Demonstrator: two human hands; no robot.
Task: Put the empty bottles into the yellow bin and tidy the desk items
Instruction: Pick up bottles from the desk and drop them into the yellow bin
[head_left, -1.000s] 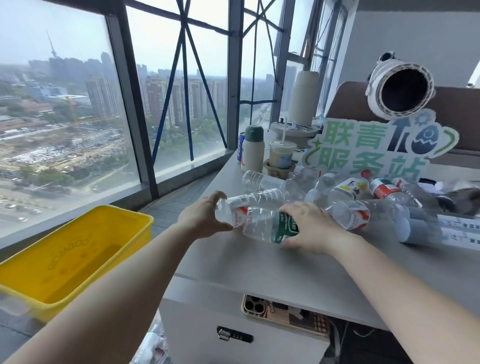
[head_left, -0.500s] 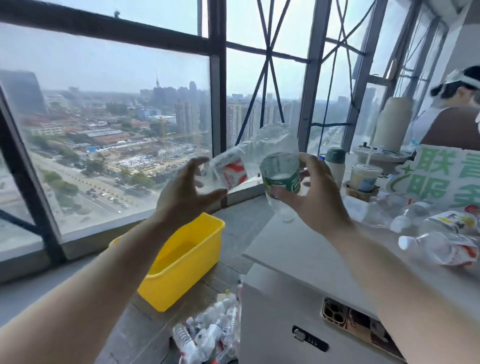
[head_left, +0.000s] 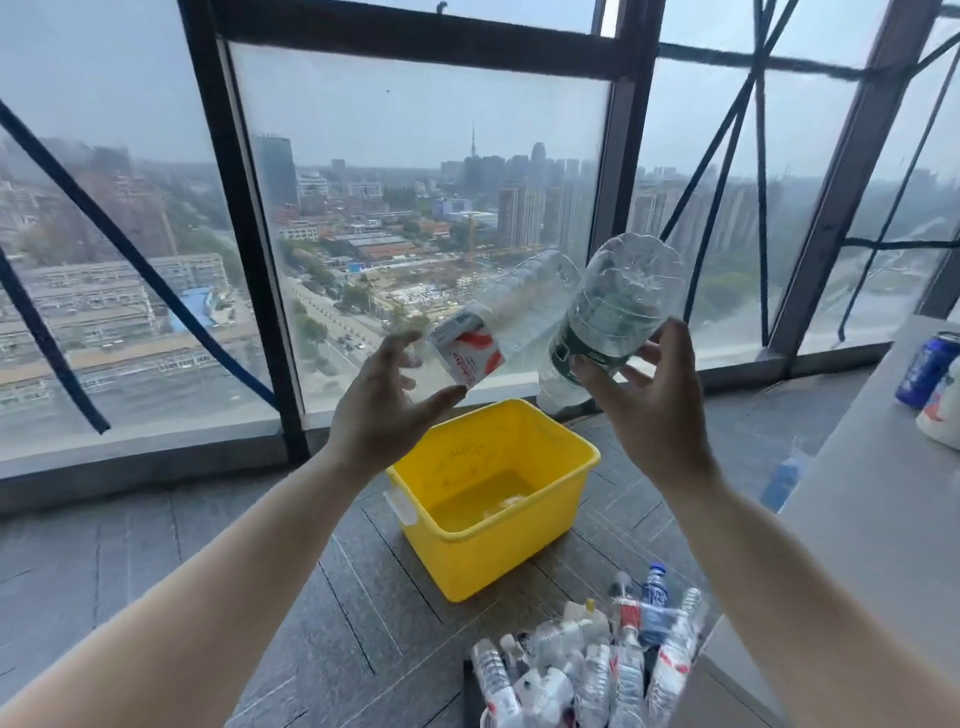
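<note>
Hovering over the rectangular yellow plastic bin (head_left: 483, 564) on the grey tiled floor, two clear, ribbed plastic bottles pointed base-up. The left hand (head_left: 384, 402) was splayed wide, its fingertips just beside the red-and-white-labelled bottle (head_left: 498, 322), whose red script was too blurred to read. The right hand (head_left: 649, 400) had thumb and fingers either side of the green-labelled bottle (head_left: 613, 312); whether it truly gripped could not be told. A heap of crumpled bottles (head_left: 587, 665) lay near the bin; a blue can (head_left: 927, 364) stood on the smooth grey desk (head_left: 872, 519)
</note>
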